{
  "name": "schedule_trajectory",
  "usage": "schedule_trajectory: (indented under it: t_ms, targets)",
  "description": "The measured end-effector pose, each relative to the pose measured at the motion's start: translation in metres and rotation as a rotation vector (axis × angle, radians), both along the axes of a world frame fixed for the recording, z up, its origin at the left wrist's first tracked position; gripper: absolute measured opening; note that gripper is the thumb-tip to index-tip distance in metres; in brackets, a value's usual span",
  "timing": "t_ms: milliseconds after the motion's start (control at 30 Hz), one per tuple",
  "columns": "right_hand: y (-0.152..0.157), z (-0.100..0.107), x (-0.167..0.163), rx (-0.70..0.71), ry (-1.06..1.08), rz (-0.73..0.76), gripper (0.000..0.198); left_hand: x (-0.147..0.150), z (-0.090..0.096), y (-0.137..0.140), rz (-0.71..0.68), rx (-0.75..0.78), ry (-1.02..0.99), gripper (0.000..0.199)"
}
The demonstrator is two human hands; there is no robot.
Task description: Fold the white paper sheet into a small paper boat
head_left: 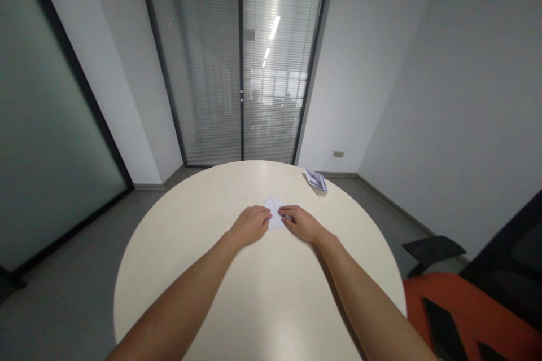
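Note:
A small white sheet of folded paper (pixel 275 222) lies on the round table, its top end tapering to a point and a crease running down from there. My left hand (pixel 253 223) rests at its left edge, the fingers curled together and closed on the paper there. On the opposite edge, my right hand (pixel 301 222) has its thumb and fingers pinched on the paper. Parts of both side edges are hidden under the fingers.
The pale round table (pixel 169 271) fills the middle of the view. Near its far right edge lies a folded printed paper or booklet (pixel 315 180). An orange-seated chair (pixel 474 310) with black armrests stands at the right. Behind are glass doors with blinds (pixel 203 67).

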State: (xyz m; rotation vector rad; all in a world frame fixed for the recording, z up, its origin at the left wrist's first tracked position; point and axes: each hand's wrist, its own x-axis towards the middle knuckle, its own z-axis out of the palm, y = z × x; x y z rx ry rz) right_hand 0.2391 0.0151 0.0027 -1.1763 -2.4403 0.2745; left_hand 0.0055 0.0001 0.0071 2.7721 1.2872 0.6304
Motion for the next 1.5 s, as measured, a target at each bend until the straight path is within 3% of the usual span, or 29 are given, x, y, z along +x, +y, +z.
schedule_trajectory:
  t_ms: [133,333,567,667,733,833,900,1333,1500]
  targets:
    - [-0.001,-0.001,0.005,-0.042,-0.081,-0.067,0.049,0.000,0.000,-0.001,-0.002,0.001,0.008,0.029]
    - [-0.009,0.002,0.001,-0.170,-0.201,-0.298,0.063,-0.001,-0.001,-0.001,-0.013,0.010,0.019,0.030]
    - [-0.012,0.004,0.001,-0.116,-0.215,-0.390,0.059,-0.002,0.000,-0.001,-0.016,0.001,0.022,0.032]
    - [-0.011,0.006,0.001,-0.025,-0.191,-0.356,0.054,-0.002,0.000,-0.001,-0.020,0.000,0.015,0.032]
    - [-0.009,0.007,0.000,0.013,-0.145,-0.243,0.053,-0.002,-0.001,-0.001,-0.022,-0.003,0.006,0.032]
    - [-0.006,0.003,-0.002,-0.008,-0.095,-0.030,0.051,-0.002,-0.001,0.000,-0.031,-0.003,-0.010,0.032]
    - [-0.005,0.000,-0.003,-0.043,-0.096,0.029,0.052,-0.001,-0.001,0.000,-0.033,0.002,-0.016,0.032]
    - [-0.009,0.002,-0.001,-0.100,-0.122,-0.043,0.068,-0.002,0.000,-0.003,0.000,-0.024,0.001,0.040]
    - [-0.008,0.002,-0.001,-0.130,-0.152,-0.077,0.063,-0.003,0.001,-0.004,0.018,-0.014,0.011,0.039]
